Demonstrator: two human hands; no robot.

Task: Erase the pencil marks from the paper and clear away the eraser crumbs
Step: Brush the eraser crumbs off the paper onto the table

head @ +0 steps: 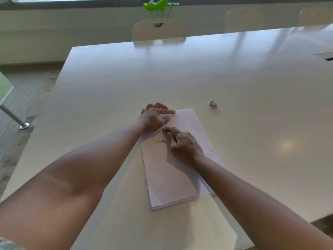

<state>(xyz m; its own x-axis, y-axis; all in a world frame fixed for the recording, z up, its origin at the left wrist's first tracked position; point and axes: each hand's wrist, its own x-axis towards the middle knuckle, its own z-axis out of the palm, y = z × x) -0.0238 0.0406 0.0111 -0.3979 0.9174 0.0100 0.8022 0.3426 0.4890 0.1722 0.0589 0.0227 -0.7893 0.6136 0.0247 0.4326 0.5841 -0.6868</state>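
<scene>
A stack of white paper lies on the table in front of me. Dark eraser crumbs are scattered on the top sheet, near its middle left. My left hand rests on the far left corner of the paper with relaxed, spread fingers. My right hand lies on the sheet just right of the crumbs, fingers loosely bent and touching the paper, holding nothing. A small grey eraser sits on the table beyond the paper, to the right, apart from both hands.
The white table stretches far back and right. Cream chairs stand at its far edge, with a green plant behind. A cable slot is at the right. The floor and a metal leg show at left.
</scene>
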